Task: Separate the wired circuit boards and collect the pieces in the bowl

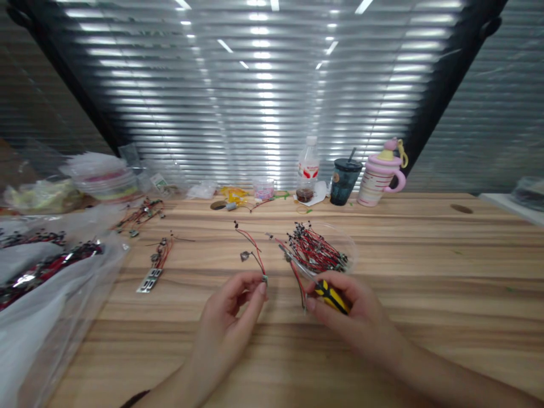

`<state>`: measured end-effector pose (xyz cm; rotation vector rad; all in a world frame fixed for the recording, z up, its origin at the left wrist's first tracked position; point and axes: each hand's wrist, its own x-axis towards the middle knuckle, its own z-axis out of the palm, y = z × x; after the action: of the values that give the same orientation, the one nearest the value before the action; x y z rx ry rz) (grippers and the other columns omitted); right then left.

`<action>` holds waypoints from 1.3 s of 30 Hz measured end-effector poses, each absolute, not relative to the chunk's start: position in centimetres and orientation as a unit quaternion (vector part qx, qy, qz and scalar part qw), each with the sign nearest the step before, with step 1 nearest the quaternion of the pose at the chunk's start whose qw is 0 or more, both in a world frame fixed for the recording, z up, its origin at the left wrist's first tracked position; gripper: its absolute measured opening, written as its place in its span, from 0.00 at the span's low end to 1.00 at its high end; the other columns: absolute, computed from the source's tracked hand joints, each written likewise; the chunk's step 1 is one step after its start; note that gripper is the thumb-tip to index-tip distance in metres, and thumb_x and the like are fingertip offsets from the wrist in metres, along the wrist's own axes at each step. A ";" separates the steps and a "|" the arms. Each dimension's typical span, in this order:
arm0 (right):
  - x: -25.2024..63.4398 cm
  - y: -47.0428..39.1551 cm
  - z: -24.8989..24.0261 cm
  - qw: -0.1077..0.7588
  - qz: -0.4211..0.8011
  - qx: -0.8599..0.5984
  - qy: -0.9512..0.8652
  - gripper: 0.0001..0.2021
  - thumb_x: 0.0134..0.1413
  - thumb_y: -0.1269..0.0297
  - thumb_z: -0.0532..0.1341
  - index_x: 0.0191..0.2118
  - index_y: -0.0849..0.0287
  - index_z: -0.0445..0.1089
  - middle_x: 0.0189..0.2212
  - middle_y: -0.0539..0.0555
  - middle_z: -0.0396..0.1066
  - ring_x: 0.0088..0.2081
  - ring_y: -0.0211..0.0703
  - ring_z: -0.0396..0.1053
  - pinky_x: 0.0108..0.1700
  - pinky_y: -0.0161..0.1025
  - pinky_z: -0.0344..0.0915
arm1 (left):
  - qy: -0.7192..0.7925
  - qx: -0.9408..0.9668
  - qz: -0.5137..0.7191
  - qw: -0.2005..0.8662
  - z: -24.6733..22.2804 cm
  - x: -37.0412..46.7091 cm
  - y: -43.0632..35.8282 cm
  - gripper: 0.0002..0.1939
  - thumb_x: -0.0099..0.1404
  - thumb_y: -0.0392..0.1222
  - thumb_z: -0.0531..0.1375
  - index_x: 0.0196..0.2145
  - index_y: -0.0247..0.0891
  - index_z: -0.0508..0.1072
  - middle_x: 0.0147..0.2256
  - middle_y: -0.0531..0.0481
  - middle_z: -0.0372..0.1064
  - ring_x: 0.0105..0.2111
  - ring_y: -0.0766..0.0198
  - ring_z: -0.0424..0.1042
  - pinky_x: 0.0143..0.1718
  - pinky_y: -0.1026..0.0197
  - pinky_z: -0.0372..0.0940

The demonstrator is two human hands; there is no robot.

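Note:
My left hand is closed, pinching a small green circuit board between thumb and fingertips. Red and black wires run up from that board to small dark parts lying on the table. My right hand is closed around a screwdriver with a yellow-and-black handle, its metal shaft pointing up and left. The same hand's thumb and finger also pinch the lower end of a second red-and-black wire assembly. Just beyond the right hand, a clear round dish holds a heap of similar wired parts.
Left of centre lie wired parts joined to a pale panel, and another tangle of wires. Plastic bags of parts cover the left side. A bottle, dark cup and pink mug stand at the back by the blinds.

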<state>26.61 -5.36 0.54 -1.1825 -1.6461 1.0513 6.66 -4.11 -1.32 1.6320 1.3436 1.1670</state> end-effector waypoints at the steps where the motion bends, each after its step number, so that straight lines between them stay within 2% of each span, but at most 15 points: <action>1: 27.1 -5.2 1.1 0.421 0.376 -0.473 -0.677 0.05 0.50 0.65 0.60 0.32 0.60 0.70 0.26 0.50 0.69 0.28 0.37 0.66 0.29 0.31 0.62 | 0.521 0.629 0.451 0.361 -1.3 6.7 -4.0 0.07 0.60 0.42 0.57 0.35 0.37 0.68 0.27 0.54 0.69 0.29 0.69 0.70 0.32 0.71 0.65; 5: 30.0 -3.8 3.4 0.430 0.167 -0.492 -0.738 0.06 0.50 0.66 0.60 0.35 0.58 0.72 0.30 0.52 0.74 0.31 0.41 0.70 0.33 0.33 0.63 | 0.522 0.625 0.442 0.377 -1.3 6.6 -4.0 0.07 0.60 0.43 0.57 0.35 0.37 0.68 0.27 0.54 0.68 0.29 0.69 0.70 0.31 0.70 0.64; 8: 31.6 -2.4 3.8 0.395 0.099 -0.520 -0.751 0.06 0.50 0.65 0.60 0.34 0.59 0.73 0.27 0.52 0.74 0.28 0.41 0.69 0.29 0.34 0.62 | 0.521 0.626 0.445 0.373 -1.4 6.7 -4.0 0.07 0.60 0.42 0.57 0.35 0.37 0.68 0.28 0.53 0.69 0.29 0.69 0.70 0.31 0.70 0.64; 17: 31.8 -0.8 1.8 0.250 0.113 -0.506 -0.818 0.06 0.50 0.69 0.58 0.29 0.60 0.73 0.26 0.52 0.74 0.28 0.41 0.69 0.30 0.33 0.58 | 0.501 0.640 0.443 0.378 -1.9 6.6 -3.9 0.06 0.59 0.40 0.57 0.35 0.37 0.70 0.32 0.52 0.68 0.31 0.68 0.71 0.33 0.69 0.66; 23: 32.3 -0.8 3.0 0.217 0.144 -0.494 -0.830 0.11 0.50 0.72 0.56 0.36 0.56 0.75 0.29 0.51 0.75 0.30 0.42 0.70 0.31 0.33 0.58 | 0.504 0.644 0.443 0.368 -1.9 6.6 -3.8 0.07 0.59 0.41 0.58 0.35 0.37 0.70 0.32 0.51 0.69 0.31 0.67 0.71 0.33 0.69 0.67; 27: 32.4 -0.8 3.4 0.183 0.124 -0.505 -0.835 0.08 0.50 0.69 0.58 0.33 0.58 0.75 0.28 0.52 0.75 0.29 0.42 0.69 0.31 0.34 0.58 | 0.505 0.646 0.442 0.364 -1.9 6.6 -3.8 0.06 0.59 0.41 0.57 0.34 0.37 0.70 0.31 0.52 0.69 0.30 0.68 0.70 0.33 0.69 0.67; 33: 32.6 -1.0 3.7 0.159 0.189 -0.478 -0.843 0.11 0.57 0.61 0.55 0.39 0.57 0.73 0.39 0.54 0.72 0.40 0.45 0.68 0.41 0.37 0.61 | 0.502 0.647 0.439 0.369 -2.0 6.7 -3.6 0.06 0.59 0.40 0.58 0.35 0.37 0.71 0.32 0.51 0.69 0.31 0.67 0.71 0.34 0.68 0.67; 36: 32.8 -1.0 3.9 0.187 0.193 -0.494 -0.827 0.12 0.56 0.57 0.57 0.33 0.58 0.74 0.34 0.54 0.71 0.37 0.45 0.67 0.39 0.37 0.60 | 0.505 0.644 0.438 0.373 -2.0 6.8 -3.6 0.07 0.59 0.40 0.58 0.35 0.36 0.71 0.31 0.50 0.70 0.32 0.67 0.71 0.35 0.68 0.68; 39: 31.8 -1.6 3.7 0.320 0.147 -0.539 -0.765 0.13 0.54 0.57 0.58 0.25 0.60 0.68 0.24 0.52 0.64 0.29 0.41 0.62 0.32 0.36 0.57 | 0.491 0.625 0.439 0.419 -2.2 7.0 -3.8 0.07 0.58 0.41 0.60 0.35 0.36 0.71 0.33 0.49 0.70 0.32 0.68 0.71 0.36 0.68 0.68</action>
<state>31.79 -1.61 3.67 -1.4164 -2.0109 0.3857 6.97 -3.78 -2.18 1.5673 1.2311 1.0996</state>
